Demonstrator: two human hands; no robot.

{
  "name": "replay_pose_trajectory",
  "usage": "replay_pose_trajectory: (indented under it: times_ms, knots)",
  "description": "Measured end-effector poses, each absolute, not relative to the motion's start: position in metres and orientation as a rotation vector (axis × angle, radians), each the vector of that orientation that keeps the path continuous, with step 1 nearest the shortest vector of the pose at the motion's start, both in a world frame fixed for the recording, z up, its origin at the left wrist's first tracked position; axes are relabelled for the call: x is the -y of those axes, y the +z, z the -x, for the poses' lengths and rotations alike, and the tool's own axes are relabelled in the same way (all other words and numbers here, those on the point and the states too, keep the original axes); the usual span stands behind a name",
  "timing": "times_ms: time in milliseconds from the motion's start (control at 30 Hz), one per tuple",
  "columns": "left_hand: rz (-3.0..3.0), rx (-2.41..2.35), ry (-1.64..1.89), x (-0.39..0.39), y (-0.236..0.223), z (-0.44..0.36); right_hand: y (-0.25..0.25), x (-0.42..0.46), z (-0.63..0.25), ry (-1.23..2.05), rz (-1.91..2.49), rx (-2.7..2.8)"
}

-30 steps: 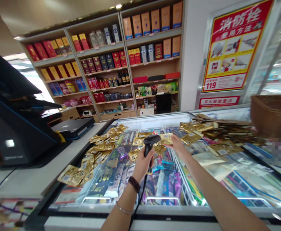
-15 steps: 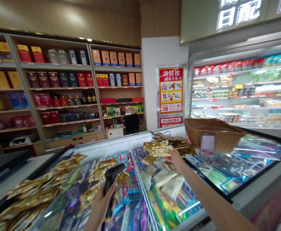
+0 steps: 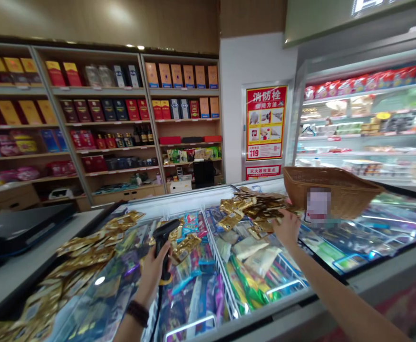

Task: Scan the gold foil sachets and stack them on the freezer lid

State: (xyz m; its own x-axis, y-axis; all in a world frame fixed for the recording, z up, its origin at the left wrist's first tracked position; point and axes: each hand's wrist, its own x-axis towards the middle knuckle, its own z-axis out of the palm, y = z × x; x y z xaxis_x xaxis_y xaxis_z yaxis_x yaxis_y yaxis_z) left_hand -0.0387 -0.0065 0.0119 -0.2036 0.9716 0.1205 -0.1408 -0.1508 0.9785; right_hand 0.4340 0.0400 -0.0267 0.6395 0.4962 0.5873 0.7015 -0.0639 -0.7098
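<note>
My left hand (image 3: 151, 273) is closed around the grip of a black handheld barcode scanner (image 3: 162, 242), whose cord runs down past my wrist. My right hand (image 3: 286, 230) reaches up to the lower left edge of a tilted wicker basket (image 3: 336, 190). Its fingers are close to a heap of gold foil sachets (image 3: 250, 206), and I cannot tell whether they hold anything. A second spread of gold sachets (image 3: 82, 254) lies at the lower left, and a single sachet (image 3: 186, 247) lies close to the scanner.
The sachets lie over a glass-topped chest freezer (image 3: 179, 197) full of colourful packets. A white counter (image 3: 25, 266) with a dark device runs along the left. Shelves of boxed liquor (image 3: 104, 118) stand behind, and a chilled display case (image 3: 368, 128) stands at the right.
The view has tilted slightly. My right hand has moved right to the basket's edge, and the sachets it held are no longer distinct. My left hand has risen slightly with the scanner.
</note>
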Motion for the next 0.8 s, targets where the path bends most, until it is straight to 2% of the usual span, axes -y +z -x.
replay_pose_trajectory:
  times_ms: [167,500,633,800]
  knots:
    - [-1.045,-1.135,1.602,0.003,0.016,0.044,-0.028,-0.071,-0.365,-0.171,1.605,1.254]
    - [-0.992,-1.110,1.654,-0.009,0.008,0.058,-0.057,-0.096,-0.161,0.321,1.474,1.754]
    - [-0.956,-1.121,1.670,-0.013,0.005,0.056,-0.055,-0.108,-0.143,0.481,1.475,1.746]
    - [-1.002,-1.137,1.624,-0.014,0.001,0.051,-0.059,-0.118,-0.162,0.656,1.315,1.557]
